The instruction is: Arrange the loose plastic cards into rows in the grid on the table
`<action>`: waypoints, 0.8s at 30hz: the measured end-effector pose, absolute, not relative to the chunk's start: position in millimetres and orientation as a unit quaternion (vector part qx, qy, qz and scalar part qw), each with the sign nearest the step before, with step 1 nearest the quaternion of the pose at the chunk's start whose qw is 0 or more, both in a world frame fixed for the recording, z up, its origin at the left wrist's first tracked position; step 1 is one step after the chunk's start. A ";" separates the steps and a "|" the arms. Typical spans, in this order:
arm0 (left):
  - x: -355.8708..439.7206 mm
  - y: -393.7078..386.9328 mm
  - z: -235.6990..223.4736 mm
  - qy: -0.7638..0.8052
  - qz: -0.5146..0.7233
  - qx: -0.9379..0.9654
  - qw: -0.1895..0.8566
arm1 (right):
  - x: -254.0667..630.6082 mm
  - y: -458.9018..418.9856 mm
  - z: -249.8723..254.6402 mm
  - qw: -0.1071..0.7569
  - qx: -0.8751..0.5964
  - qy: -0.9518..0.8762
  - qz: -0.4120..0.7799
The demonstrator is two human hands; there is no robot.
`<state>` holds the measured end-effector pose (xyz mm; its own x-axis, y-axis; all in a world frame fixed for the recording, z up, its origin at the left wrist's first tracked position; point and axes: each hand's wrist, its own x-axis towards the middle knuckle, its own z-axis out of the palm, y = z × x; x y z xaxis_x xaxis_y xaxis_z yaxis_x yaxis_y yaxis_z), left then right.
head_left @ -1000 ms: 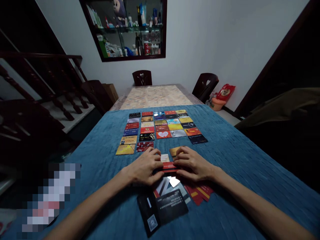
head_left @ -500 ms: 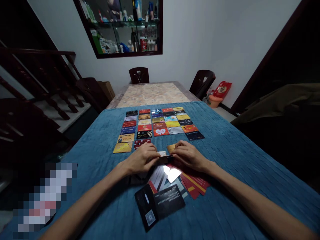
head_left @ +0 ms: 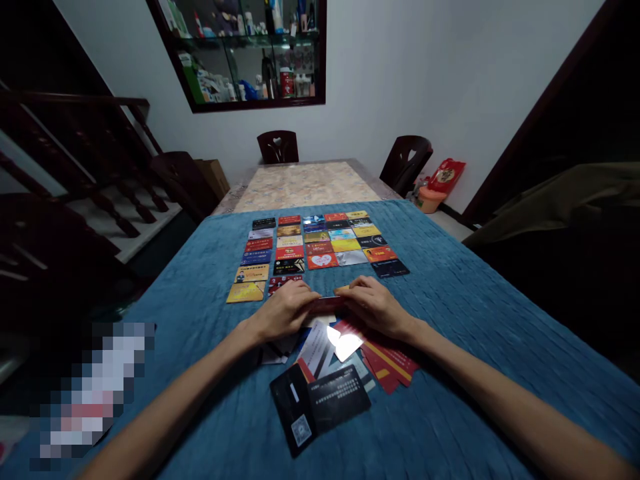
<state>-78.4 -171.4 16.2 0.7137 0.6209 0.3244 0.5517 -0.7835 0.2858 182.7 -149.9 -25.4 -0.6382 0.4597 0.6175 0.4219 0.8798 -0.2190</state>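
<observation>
Between my two hands is a dark red card (head_left: 327, 303), tilted up with a pale upper edge. My left hand (head_left: 286, 309) is closed, pinching the card's left end, and my right hand (head_left: 376, 307) pinches its right end. Beneath them lies a loose pile of overlapping cards: a white-grey card (head_left: 318, 348), red cards (head_left: 387, 363) fanned at the right, and two black cards (head_left: 344, 395) in front. Part of a gold card shows by my right fingertips. Beyond the hands, cards lie in columns, among them a yellow card (head_left: 246, 292) and a heart card (head_left: 323, 261).
A blue cloth (head_left: 475, 333) covers the near part of the table; its patterned far top (head_left: 300, 183) is bare of cloth. Chairs (head_left: 406, 162) stand around it. A blurred-out object (head_left: 95, 393) lies at the left edge. A glass-shelved cabinet is set in the wall.
The held card has tilted, so a dark red face shows where a dark edge and pale surface were seen. Both hands sit slightly higher in the view, which has shifted a little.
</observation>
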 end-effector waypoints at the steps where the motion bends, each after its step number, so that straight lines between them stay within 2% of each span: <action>1: -78.0 -171.4 15.6 0.318 0.207 0.921 0.083 | 182.4 -150.2 -25.8 0.348 -0.246 -0.904 0.023; 11: -74.4 -172.0 10.4 0.363 0.233 0.899 0.076 | 180.2 -149.7 -27.5 0.339 -0.259 -0.904 -0.029; 19: -76.2 -169.6 13.1 0.385 0.257 0.885 0.057 | 172.7 -151.8 -24.9 0.322 -0.266 -0.899 -0.129; 24: -77.7 -168.4 16.4 0.386 0.266 0.881 0.058 | 170.2 -151.0 -25.9 0.320 -0.283 -0.894 -0.138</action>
<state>-77.7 -168.4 16.4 0.5602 0.7118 0.4237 0.6504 -0.6947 0.3071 170.2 -151.0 -25.9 -0.6360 0.4172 0.6492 0.5935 0.8021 0.0660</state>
